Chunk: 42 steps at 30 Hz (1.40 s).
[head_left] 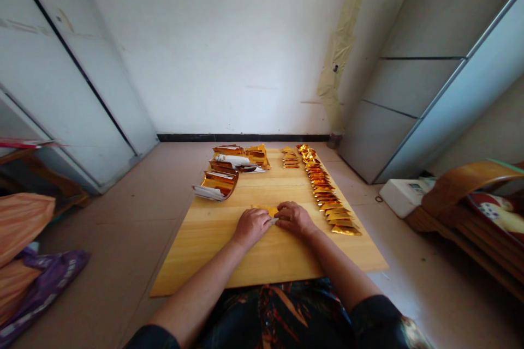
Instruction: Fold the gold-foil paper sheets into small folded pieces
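Observation:
A sheet of gold foil paper (268, 210) lies near the middle of the wooden board, mostly hidden by my hands. A pale rolled or folded edge of it shows between them. My left hand (251, 226) is closed on its left part, fingers curled and pressed down. From the right, my right hand (297, 219) grips the other end with bent fingers. The two hands almost meet at the fingertips.
Folded gold foil pieces (323, 185) overlap in a long row along the board's (196, 251) right side. A shorter row (290, 158) stands beside it. Stacks of foil sheets (216, 182) lie at the far left. A white wall, fridge and wooden seat surround the board.

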{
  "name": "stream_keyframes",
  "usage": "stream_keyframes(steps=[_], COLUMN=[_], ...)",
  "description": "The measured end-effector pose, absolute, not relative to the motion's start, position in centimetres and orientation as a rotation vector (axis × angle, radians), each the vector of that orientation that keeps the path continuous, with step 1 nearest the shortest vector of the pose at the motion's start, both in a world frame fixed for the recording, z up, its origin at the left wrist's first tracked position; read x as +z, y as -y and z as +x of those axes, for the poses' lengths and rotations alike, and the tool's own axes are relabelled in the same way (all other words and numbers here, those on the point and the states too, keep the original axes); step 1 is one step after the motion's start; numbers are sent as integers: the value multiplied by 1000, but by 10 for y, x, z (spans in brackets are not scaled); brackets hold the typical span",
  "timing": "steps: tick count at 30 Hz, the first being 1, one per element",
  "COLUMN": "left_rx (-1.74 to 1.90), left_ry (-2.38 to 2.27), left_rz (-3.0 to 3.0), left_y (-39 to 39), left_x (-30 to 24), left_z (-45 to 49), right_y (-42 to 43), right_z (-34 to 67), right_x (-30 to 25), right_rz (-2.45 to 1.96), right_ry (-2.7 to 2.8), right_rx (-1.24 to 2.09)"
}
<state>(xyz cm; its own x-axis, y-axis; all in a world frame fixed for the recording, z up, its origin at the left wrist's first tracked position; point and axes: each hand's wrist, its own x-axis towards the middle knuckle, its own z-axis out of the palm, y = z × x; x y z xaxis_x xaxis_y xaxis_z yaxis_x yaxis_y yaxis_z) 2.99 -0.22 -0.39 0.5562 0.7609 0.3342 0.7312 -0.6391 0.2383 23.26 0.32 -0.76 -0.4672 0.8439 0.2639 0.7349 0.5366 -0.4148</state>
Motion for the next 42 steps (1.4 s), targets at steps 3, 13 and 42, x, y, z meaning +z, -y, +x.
stream_keyframes(steps=[3,13,42], left_rx=[643,669,848], left_ry=[-1307,-1305,-1418], left_rz=[2695,2714,2467], left_y=[4,9,11], left_x=[-3,-3,-16], left_z=[30,30,40], right_y=[-4,-5,4], right_z=[232,240,204], right_x=[-7,-6,15], right_rz=[-1286,-1200,-1769], right_ry=[2330,2387,2173], right_rx=[355,443,403])
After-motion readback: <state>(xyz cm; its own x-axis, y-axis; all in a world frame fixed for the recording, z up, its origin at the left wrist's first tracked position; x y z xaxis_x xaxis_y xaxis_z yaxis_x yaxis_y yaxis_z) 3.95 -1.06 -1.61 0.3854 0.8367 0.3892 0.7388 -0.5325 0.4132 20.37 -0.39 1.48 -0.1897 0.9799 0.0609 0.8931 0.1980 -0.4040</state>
